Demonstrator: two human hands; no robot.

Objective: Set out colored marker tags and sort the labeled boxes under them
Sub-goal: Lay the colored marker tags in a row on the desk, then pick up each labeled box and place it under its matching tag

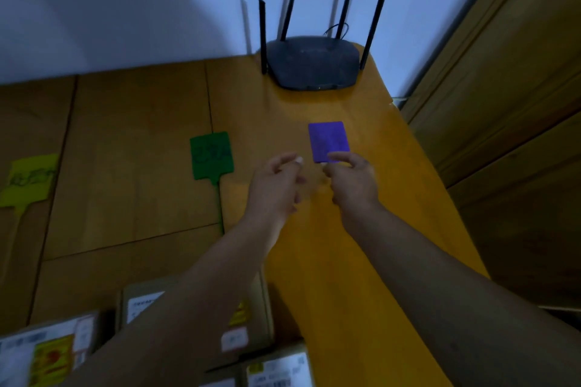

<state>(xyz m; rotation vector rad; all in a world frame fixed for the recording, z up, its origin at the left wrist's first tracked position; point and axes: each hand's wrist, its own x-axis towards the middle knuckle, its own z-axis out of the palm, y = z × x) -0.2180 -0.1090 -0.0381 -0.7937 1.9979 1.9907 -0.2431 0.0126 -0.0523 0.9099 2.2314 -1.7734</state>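
Dim room, bluish-white wall [125, 3] running behind a wooden table [361, 229] whose right part is showing as a glossy orange-yellow strip, while flattened brown cardboard [135, 151] is covering the left part, its seams crossing it. A black router [311, 63] with four upright antennas is sitting at the table's far end against the wall, a thin cable looping behind it. Wooden panelling [503, 104], a door or cabinet, is standing along the right side. Three marker tags are lying in a row: yellow tag [30, 179] at far left on the cardboard, green tag [212, 155] in the middle with its long thin stem pointing toward the camera, purple tag [328, 141] on the bare orange strip, near the router. Writing on the yellow and green tags is too blurred to read. Both bare arms are reaching forward. The right hand [353, 181] is touching the purple tag's near edge, its fingers [338, 156] loosely pinching there; whether it is truly gripping the tag cannot be told. The left hand [275, 185] is hovering just beside it, fingers [290, 160] curled and released, holding nothing. Labeled boxes [195, 314] are clustering at the near edge, bottom left, partly hidden under the left forearm, white and yellow stickers showing.
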